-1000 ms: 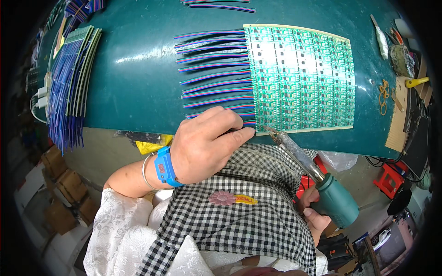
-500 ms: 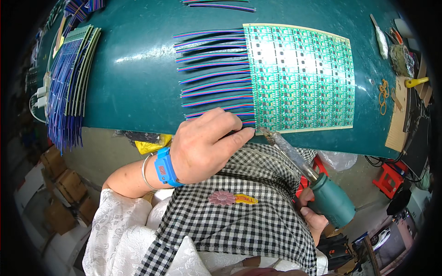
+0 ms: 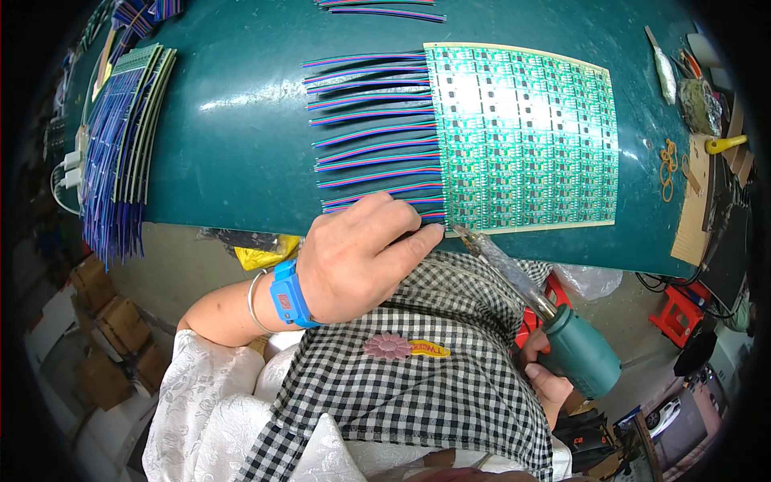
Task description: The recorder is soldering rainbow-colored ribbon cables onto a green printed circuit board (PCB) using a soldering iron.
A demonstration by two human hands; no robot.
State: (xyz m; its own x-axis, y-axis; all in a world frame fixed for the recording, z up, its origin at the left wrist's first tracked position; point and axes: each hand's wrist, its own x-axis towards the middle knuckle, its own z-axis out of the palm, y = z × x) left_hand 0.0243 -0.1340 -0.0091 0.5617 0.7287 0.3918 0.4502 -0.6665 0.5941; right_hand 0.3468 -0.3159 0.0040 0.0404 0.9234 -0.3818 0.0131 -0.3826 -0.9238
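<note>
A green circuit board panel (image 3: 530, 136) lies on the table, with a row of multicoloured ribbon wires (image 3: 377, 135) reaching left from its left edge. At the panel's near left corner my left hand (image 3: 365, 253) is closed, thumb and fingers pinching the end of a ribbon wire against the edge. That wire is mostly hidden under the hand. My right hand (image 3: 546, 377) is wrapped round the green handle of a soldering iron (image 3: 582, 353). The iron's tip is at the near left corner of the panel, close to my left fingertips; whether it touches cannot be told.
Wired circuit boards (image 3: 128, 136) are stacked at the left of the green table (image 3: 241, 145). More loose wires (image 3: 385, 12) lie at the far edge. Rubber bands (image 3: 668, 173), a cardboard piece (image 3: 692, 217) and a silvery stick-like tool (image 3: 662, 68) lie at the right.
Almost nothing differs. My left hand has shifted very slightly, and the soldering iron remains by the same corner of the panel.
</note>
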